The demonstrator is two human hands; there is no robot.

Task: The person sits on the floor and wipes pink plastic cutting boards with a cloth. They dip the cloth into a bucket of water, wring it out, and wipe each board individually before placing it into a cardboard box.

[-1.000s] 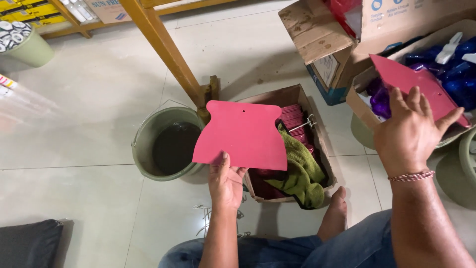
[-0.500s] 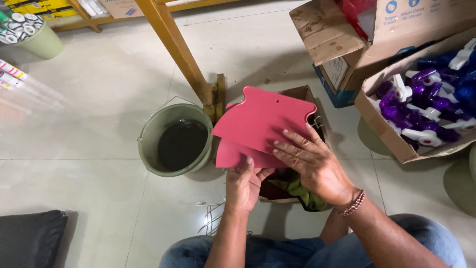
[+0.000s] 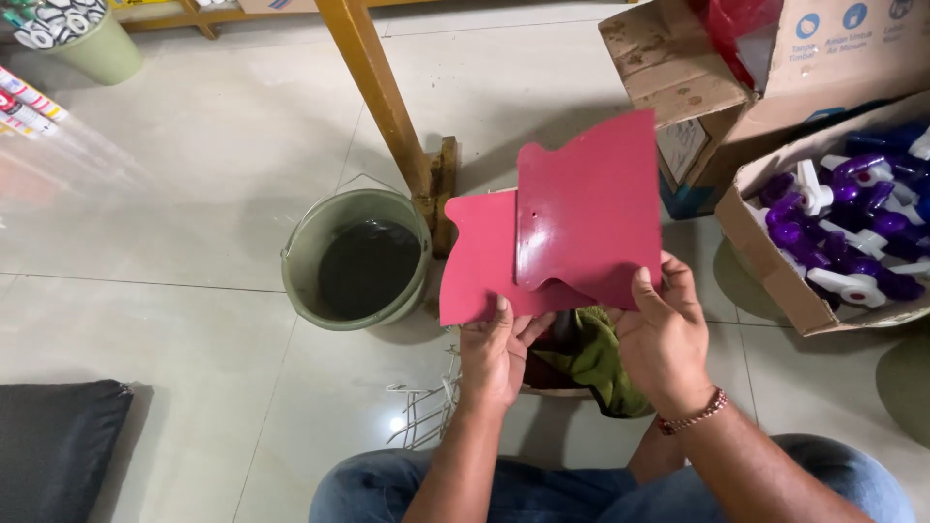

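While two red cut-out sheets are held overlapped at the centre of the frame, the lower sheet (image 3: 480, 261) is pinched by the left hand (image 3: 496, 356) and the upper sheet (image 3: 589, 203) is gripped by the right hand (image 3: 664, 339). Below them, what seems a green cloth (image 3: 591, 363) is seen; a green bucket (image 3: 354, 266) stands just left.

The two red sheets (image 3: 581, 223) look like smooth, shiny plastic. The green bucket (image 3: 356, 260) is dull plastic with a thin metal handle. The boxes (image 3: 697, 87) are rough brown cardboard. The post (image 3: 378, 87) is wood; the floor (image 3: 194, 194) is glossy tile
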